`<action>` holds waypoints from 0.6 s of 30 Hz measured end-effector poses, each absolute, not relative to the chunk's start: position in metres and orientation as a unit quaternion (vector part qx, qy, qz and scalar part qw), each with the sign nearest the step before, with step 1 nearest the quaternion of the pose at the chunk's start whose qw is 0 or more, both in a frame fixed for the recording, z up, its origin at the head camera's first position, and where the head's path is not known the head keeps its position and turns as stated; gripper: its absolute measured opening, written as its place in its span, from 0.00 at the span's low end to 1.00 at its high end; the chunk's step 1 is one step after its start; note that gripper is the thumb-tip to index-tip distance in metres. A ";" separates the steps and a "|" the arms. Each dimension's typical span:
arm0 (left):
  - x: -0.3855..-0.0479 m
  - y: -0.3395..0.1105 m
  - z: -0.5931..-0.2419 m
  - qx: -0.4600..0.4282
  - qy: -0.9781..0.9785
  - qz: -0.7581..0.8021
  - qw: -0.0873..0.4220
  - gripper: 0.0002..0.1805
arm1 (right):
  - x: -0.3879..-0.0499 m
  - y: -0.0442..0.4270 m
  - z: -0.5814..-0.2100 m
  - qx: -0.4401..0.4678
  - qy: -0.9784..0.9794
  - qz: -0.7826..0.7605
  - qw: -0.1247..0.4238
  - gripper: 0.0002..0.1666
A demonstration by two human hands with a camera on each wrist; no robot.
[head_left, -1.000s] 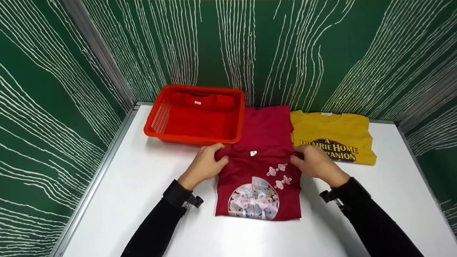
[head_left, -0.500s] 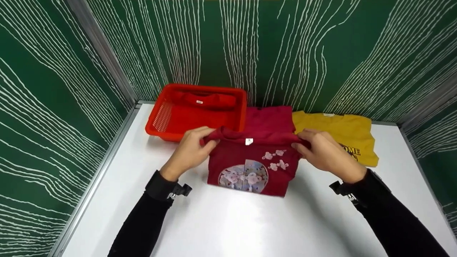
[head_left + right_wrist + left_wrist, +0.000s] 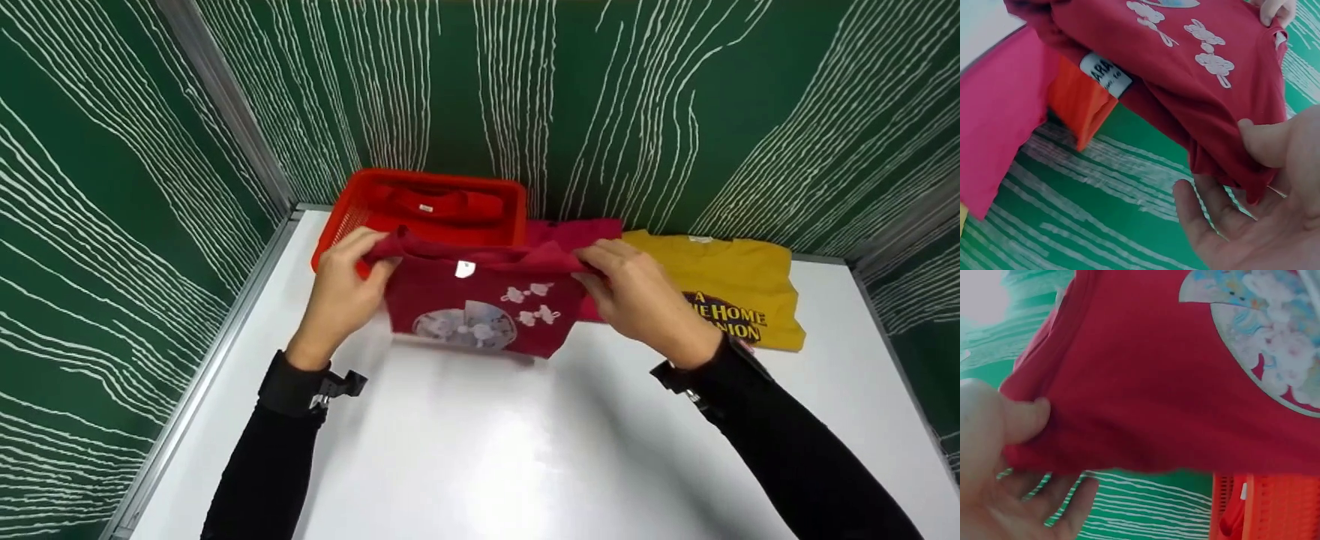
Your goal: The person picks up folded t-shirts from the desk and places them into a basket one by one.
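Observation:
A folded dark red T-shirt (image 3: 487, 289) with a floral circle print and white blossom motifs hangs above the table, tilted. My left hand (image 3: 346, 289) pinches its upper left corner, in front of the red basket. At the upper right corner my right hand (image 3: 637, 296) pinches the cloth between thumb and fingers. In the left wrist view, the thumb (image 3: 1027, 421) presses on the cloth near the collar. The right wrist view shows the right thumb (image 3: 1266, 143) on the fabric and a printed label (image 3: 1106, 74) on the shirt's underside.
The red plastic basket (image 3: 341, 214) at the back left holds a red garment (image 3: 450, 206). A magenta folded garment (image 3: 574, 231) lies beside it, partly hidden. Farther right lies a folded yellow T-shirt (image 3: 739, 281) with lettering. Green walls with white lines enclose the white table (image 3: 480, 450).
Both hands have lifted the dark red T-shirt off the table and carried it leftward and back, so that it now partly covers the basket's front.

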State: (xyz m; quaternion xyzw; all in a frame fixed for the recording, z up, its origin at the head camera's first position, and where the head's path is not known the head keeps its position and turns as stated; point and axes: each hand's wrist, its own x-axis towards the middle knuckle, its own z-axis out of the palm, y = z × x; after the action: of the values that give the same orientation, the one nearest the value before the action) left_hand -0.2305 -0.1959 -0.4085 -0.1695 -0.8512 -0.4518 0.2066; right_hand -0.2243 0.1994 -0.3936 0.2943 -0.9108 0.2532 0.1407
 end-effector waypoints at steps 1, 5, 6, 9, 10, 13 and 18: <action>-0.232 -0.199 -0.408 -0.163 -0.851 -0.450 0.215 0.11 | -0.227 0.194 -0.393 0.295 -0.911 0.253 0.137 0.14; -0.245 -0.216 -0.406 -0.137 -0.855 -0.446 0.227 0.09 | -0.245 0.172 -0.395 0.298 -0.912 0.245 0.139 0.13; -0.250 -0.222 -0.406 -0.129 -0.858 -0.445 0.224 0.09 | -0.251 0.166 -0.396 0.298 -0.913 0.242 0.141 0.13; -0.264 -0.237 -0.407 -0.105 -0.868 -0.436 0.213 0.10 | -0.269 0.151 -0.398 0.297 -0.914 0.238 0.140 0.15; -0.268 -0.241 -0.406 -0.097 -0.872 -0.432 0.208 0.10 | -0.275 0.147 -0.398 0.298 -0.915 0.236 0.138 0.15; -0.279 -0.253 -0.404 -0.072 -0.886 -0.414 0.195 0.10 | -0.289 0.134 -0.396 0.304 -0.915 0.224 0.141 0.17; -0.290 -0.262 -0.395 -0.038 -0.895 -0.399 0.193 0.12 | -0.309 0.118 -0.392 0.320 -0.914 0.198 0.154 0.15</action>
State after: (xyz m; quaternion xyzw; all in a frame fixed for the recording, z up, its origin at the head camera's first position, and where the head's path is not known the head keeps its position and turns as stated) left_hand -0.2901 -0.2625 -0.3953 -0.0384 -0.8955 -0.3992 0.1931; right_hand -0.3087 0.1181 -0.3922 0.3200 -0.9136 0.1982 0.1537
